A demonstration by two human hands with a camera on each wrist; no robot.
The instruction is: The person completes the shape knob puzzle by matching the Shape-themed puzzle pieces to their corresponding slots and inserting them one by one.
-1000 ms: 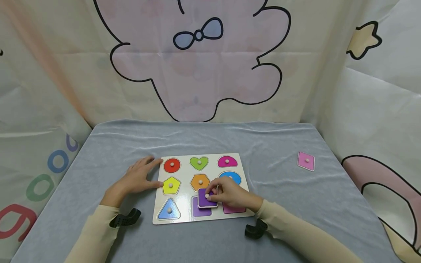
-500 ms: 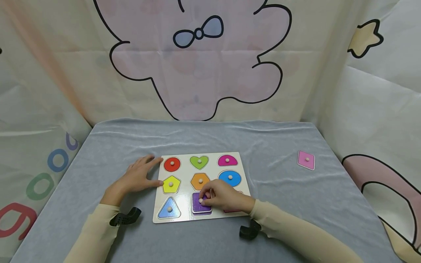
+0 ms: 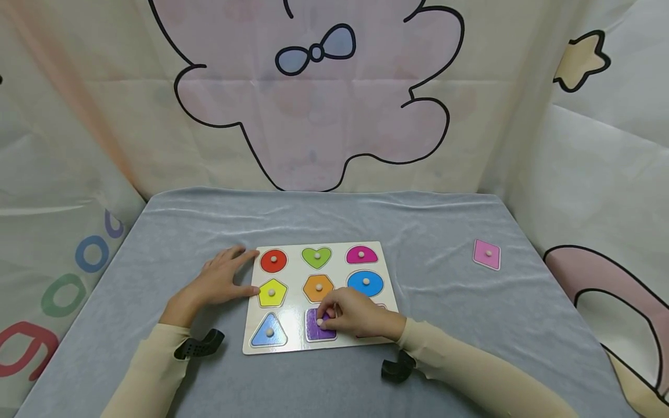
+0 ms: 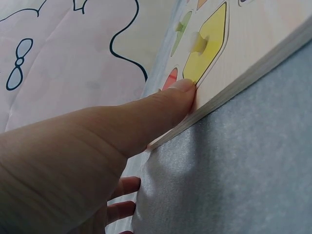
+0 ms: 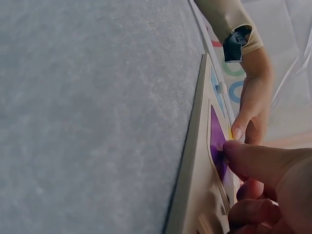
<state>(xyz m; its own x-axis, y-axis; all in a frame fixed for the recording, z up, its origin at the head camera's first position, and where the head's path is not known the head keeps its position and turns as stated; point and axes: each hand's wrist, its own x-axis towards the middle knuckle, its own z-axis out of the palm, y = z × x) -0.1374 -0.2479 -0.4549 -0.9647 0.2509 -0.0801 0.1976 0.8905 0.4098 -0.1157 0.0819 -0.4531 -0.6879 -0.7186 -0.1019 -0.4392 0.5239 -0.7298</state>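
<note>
My right hand (image 3: 352,313) pinches the small white knob of a purple square puzzle piece (image 3: 313,332), which lies in the front middle recess of a pale wooden peg puzzle board (image 3: 298,273). In the right wrist view the thumb and fingertips meet low over that purple square (image 5: 218,141). My left hand (image 3: 219,278) rests at the board's left edge with its fingers spread. Its thumb (image 4: 170,100) touches the board beside the yellow pentagon piece (image 4: 207,48). The front right recess is mostly hidden behind my right hand.
A pink diamond-shaped piece (image 3: 486,254) with a knob lies apart on the grey cloth (image 3: 418,232) to the right. Red circle (image 3: 273,260), green heart (image 3: 316,258), blue oval (image 3: 365,283) and blue triangle (image 3: 269,331) pieces sit in the board. Printed curtains surround the table.
My right hand has moved left and down with the purple square, which was tilted over its recess and now lies flat in it. My left hand has stayed in place.
</note>
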